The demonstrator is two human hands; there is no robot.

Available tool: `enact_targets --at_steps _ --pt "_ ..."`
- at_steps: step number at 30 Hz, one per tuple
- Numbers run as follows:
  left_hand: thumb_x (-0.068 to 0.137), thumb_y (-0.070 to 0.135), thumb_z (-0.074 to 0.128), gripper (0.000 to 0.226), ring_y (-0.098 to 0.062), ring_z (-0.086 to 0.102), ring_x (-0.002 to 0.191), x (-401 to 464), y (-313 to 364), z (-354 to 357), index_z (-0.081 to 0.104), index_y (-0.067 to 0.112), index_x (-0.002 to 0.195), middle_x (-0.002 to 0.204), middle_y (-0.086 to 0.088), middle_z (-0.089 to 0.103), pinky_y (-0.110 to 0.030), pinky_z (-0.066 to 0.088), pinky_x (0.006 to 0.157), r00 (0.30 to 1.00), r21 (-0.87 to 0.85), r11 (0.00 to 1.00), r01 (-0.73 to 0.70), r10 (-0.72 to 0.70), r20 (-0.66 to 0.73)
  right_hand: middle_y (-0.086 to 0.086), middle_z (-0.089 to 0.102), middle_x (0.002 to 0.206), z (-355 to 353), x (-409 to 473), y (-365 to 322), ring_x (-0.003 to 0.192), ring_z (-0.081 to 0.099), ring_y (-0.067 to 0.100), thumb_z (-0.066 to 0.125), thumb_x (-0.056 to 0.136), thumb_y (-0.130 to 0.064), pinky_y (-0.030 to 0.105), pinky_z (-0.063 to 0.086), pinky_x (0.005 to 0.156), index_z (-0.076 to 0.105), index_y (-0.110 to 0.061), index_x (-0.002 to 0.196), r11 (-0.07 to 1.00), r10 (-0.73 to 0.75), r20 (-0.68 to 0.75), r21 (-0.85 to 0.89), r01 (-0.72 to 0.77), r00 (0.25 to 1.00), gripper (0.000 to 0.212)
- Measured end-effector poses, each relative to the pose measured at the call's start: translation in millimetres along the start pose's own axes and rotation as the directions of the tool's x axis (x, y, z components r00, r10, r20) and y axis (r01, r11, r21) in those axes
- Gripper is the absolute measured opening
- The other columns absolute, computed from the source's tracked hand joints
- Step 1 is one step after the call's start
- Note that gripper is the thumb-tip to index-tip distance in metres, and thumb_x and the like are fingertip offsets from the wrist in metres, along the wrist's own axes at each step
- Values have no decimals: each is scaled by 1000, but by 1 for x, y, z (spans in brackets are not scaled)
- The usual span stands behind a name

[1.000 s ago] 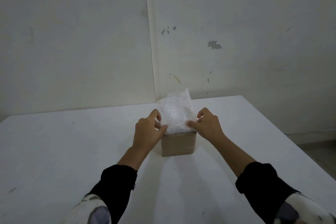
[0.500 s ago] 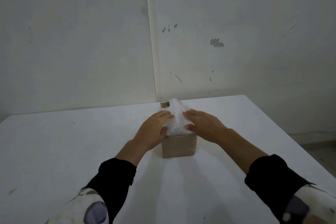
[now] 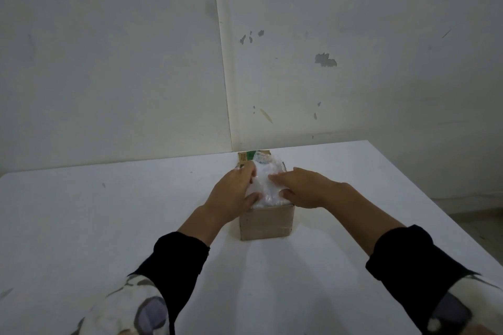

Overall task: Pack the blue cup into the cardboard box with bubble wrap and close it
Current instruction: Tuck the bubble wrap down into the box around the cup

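I see the bubble wrap [image 3: 265,185] now pressed lower into the cardboard box [image 3: 266,221] | left hand [image 3: 234,193], right hand [image 3: 302,189] flat, fingers spread open | blue cup hidden, presumably inside | flaps unfolded.

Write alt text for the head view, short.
Two bare hands, left hand and right hand, press bubble wrap down into an open cardboard box on a white table. A printed flap stands open at the box's far side; no cup is visible.

A white table [image 3: 109,226] carries a small cardboard box [image 3: 266,223], which stands directly on its middle.
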State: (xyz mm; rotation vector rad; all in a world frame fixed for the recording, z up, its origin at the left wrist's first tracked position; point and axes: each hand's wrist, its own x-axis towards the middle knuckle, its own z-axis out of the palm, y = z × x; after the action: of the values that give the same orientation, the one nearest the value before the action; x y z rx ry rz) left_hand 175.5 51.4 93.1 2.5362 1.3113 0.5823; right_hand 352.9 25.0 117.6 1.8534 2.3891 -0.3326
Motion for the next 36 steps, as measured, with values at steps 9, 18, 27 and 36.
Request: enact_targets --at_steps 9,18,27,36 --pt "93 25 42 30 -25 48 111 -8 -9 3 58 8 111 126 -11 46 -32 44 87 993 84 991 -100 94 71 16 62 115 18 4 -7 100 55 33 55 88 -24 35 42 75 40 -18 120 991 103 -177 100 -86 979 36" --pt "94 26 41 29 -27 54 97 0 -7 1 62 7 90 103 -13 64 -35 35 96 994 115 992 -51 39 98 12 38 147 3 16 -10 132 38 27 46 94 -20 39 34 109 38 -8 136 986 29 -268 166 17 963 44" --pt "93 36 41 57 -30 32 133 4 -9 2 22 8 139 149 -15 30 -38 28 109 985 210 976 -65 28 172 12 31 152 21 28 -6 140 29 25 32 96 -26 41 13 119 27 -6 141 996 -24 -185 -93 7 982 50" --pt "92 45 34 58 -30 42 125 24 -16 -8 34 5 133 140 -17 44 -40 32 107 948 291 952 -100 2 319 13 33 145 6 40 -5 128 36 30 37 92 -34 47 30 109 36 -14 137 998 61 -112 6 -61 992 49"
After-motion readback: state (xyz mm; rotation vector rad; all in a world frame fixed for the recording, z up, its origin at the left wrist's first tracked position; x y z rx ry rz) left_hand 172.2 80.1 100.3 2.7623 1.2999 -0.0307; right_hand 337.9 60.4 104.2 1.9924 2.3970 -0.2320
